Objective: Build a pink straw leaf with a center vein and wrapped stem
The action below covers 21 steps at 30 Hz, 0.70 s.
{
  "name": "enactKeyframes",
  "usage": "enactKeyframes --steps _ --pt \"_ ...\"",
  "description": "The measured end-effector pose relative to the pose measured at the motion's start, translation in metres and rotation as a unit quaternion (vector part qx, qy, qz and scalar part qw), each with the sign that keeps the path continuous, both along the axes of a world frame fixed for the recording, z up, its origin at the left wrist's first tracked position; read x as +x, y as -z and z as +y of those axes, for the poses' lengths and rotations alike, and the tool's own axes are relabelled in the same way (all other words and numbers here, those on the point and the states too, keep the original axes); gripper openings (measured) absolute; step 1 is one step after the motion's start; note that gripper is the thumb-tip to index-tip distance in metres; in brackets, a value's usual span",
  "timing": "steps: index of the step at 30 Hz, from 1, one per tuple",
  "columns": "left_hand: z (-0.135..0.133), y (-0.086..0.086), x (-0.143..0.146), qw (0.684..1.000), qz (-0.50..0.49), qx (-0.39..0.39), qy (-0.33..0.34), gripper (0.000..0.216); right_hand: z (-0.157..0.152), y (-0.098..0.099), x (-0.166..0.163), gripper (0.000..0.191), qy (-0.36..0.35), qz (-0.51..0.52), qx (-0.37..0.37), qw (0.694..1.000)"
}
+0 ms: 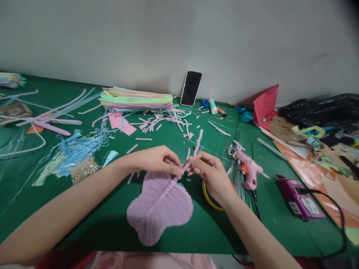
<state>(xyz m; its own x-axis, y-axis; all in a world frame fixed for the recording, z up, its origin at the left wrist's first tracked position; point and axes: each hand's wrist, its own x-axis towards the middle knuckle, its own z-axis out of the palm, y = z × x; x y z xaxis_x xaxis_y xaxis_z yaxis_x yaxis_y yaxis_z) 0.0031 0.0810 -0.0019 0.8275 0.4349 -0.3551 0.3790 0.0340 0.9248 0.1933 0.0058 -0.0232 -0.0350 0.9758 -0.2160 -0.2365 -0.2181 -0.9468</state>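
Lilac, lobed, leaf-shaped piece of fuzzy craft stems [164,211] sits below my hands, over the green tabletop [109,220]. My left hand [165,161] and right hand [210,171], fingertips closed, pinch its slim lilac stalk [186,166]. Probably light, bendable, crushable; grip stalk.

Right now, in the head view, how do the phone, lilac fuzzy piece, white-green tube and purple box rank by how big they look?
Lilac fuzzy piece
Purple box
Phone
White-green tube
The purple box sits nearer than the phone, so their true sizes are unsure.
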Motion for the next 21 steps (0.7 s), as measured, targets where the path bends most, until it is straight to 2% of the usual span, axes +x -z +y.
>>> enactKeyframes --steps 3,6,13,17,21 --pt "-0.003 0.004 0.004 0.998 -0.024 -0.051 -0.028 0.017 0.001 0.001 0.003 0.025 -0.016 0.006 -0.018 1.0" --pt "-0.005 0.005 0.006 0.998 -0.022 -0.041 -0.049 0.012 0.003 0.003 0.007 0.028 0.002 0.014 -0.028 1.0" --pt "-0.008 0.003 0.005 0.999 -0.015 -0.025 -0.036 0.015 0.002 0.0 0.005 0.027 0.025 0.0 -0.012 1.0" --pt "-0.011 0.0 0.008 0.999 0.014 0.006 -0.039 0.016 0.0 0.001 0.001 0.027 0.037 -0.052 0.022 0.998" --pt "-0.019 -0.007 0.013 0.99 0.088 0.097 -0.053 0.013 0.0 0.005 -0.003 0.03 0.055 -0.12 0.027 0.991"
